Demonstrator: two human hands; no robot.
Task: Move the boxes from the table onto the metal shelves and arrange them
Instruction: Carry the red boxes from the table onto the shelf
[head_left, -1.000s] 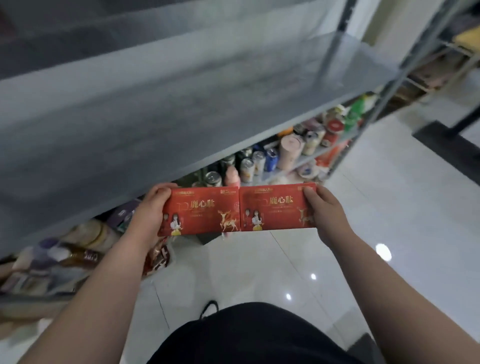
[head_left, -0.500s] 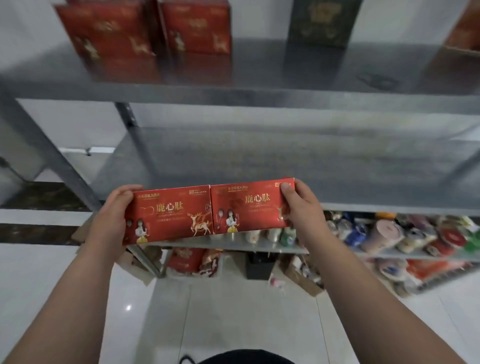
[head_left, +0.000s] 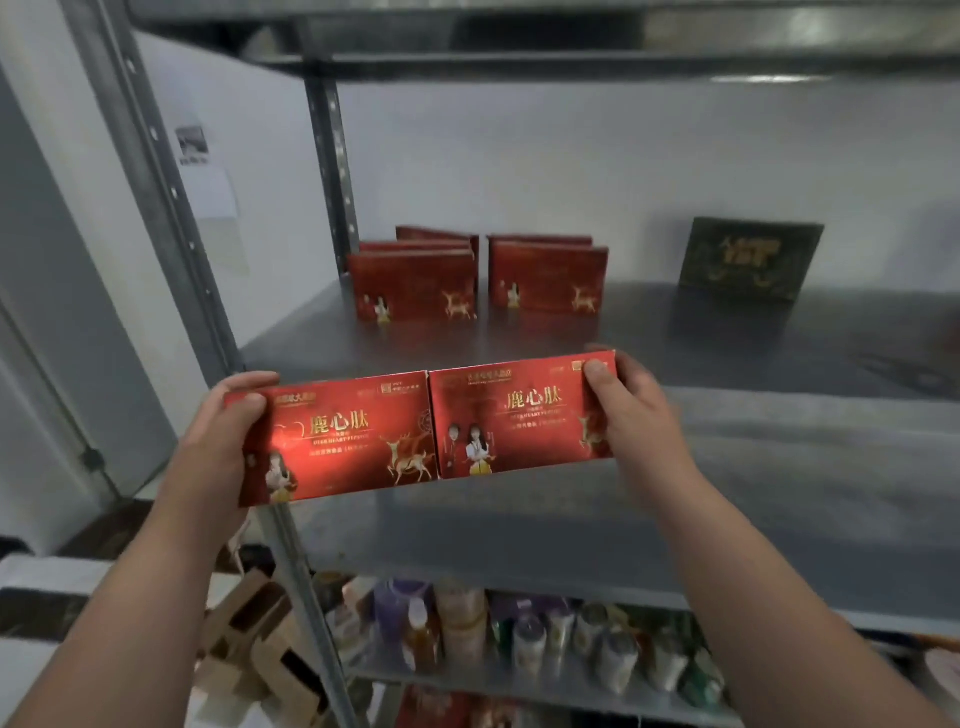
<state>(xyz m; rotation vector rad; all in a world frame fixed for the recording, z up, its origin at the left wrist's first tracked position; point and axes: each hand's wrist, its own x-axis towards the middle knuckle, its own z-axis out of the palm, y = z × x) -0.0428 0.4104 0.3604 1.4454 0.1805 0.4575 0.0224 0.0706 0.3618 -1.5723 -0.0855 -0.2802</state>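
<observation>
Red boxes, two, in our hands: side by side, inner edges touching, printed faces toward us, held in the air just in front of the shelving. Left hand (head_left: 218, 431) grips the outer end of the left box (head_left: 337, 441), thumb on the front top corner, fingers curled round behind. Right hand (head_left: 639, 410) grips the outer end of the right box (head_left: 514, 415) the same way, thumb pressed on the front near the top corner. Right box sits slightly higher, so the pair tilts.

Below them, bottom shelf (head_left: 519, 680) is packed with bottles and cans (head_left: 524, 639). Brown cartons (head_left: 260, 639) sit low, left of the front post (head_left: 291, 561).

Behind the held pair we see the grey middle shelf (head_left: 779, 493).

Farther back, upper shelf (head_left: 675, 338) carries more red boxes upright: left stack (head_left: 413, 283) three deep, right stack (head_left: 548, 278) two deep, a small gap between them. Dark green box (head_left: 750, 260) stands well apart at far right, by the wall. White sheet (head_left: 208, 192) hangs on the left wall.
</observation>
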